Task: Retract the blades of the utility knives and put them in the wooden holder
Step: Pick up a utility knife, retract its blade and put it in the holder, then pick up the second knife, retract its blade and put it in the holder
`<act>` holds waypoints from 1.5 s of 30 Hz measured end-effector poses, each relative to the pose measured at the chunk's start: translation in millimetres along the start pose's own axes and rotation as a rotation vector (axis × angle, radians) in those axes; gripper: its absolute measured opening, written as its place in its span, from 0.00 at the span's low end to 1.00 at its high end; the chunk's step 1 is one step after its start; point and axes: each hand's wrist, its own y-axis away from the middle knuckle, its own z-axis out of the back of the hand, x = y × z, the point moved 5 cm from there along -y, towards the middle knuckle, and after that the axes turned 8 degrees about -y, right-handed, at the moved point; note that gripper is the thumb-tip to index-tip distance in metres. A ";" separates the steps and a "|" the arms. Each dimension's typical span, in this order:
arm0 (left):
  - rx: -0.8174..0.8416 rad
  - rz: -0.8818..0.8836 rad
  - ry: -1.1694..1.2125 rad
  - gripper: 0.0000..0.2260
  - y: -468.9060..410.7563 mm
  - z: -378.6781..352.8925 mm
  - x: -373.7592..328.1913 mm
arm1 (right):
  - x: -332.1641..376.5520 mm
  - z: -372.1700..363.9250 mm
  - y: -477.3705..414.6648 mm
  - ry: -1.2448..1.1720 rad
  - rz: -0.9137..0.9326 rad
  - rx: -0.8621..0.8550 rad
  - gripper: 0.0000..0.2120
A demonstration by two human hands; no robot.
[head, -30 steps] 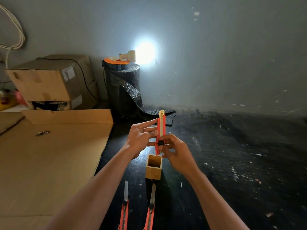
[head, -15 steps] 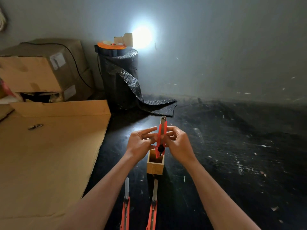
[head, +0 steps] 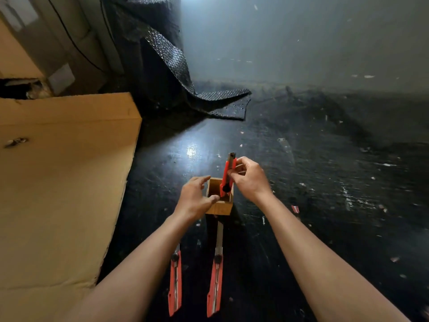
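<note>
change: a second ago both hands held the red knife upright above the wooden holder. Now its lower end is down inside the box opening and the left hand has come off it.
meaning: first knife looks retracted and is going in, so insertion is nearly done. Two knives are left.
right hand: pinching the upper part of the red knife between thumb and fingertips, other fingers curled loosely. Only hand on the knife.
left hand state: holding nothing, fingers spread and half curled. Thumb tip sits at the holder's near-left rim; can't tell if it's touching or just beside it, the angle is poor.
red knife pose: near upright, tilted slightly, top leaning away. Black slider knob at rim level, dark tip sticks out above the right fingers. Whether it has bottomed out: hidden by the box wall.
holder: stands on the dark floor between the two hands, open top, otherwise looks empty.
left floor knife: flat on the floor near the body, partly under the left forearm, blade out, pointing at the holder.
right floor knife: just beside it, parallel, long blade out, tip near the holder's base.
next, my guess: let go with the right, then pick one of the floor knives by the handle, clear of the bare blade.
</note>
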 end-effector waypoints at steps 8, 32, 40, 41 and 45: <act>-0.011 0.003 0.067 0.26 1.7 -10.3 10.3 | -23.3 -12.9 -9.0 0.160 -0.066 0.030 0.04; 0.002 0.018 -0.017 0.22 95.9 -38.0 29.0 | -52.9 -19.4 104.7 0.258 -0.179 0.131 0.15; 0.312 0.168 -0.035 0.18 137.9 -78.0 59.9 | -101.4 -58.9 169.4 0.263 -0.425 0.388 0.16; 0.307 0.183 -0.019 0.17 140.9 -81.2 62.3 | -105.8 -64.3 177.0 0.226 -0.461 0.425 0.16; 0.285 0.245 0.081 0.15 150.6 -89.9 67.4 | -113.1 -76.8 193.7 0.116 -0.495 0.386 0.18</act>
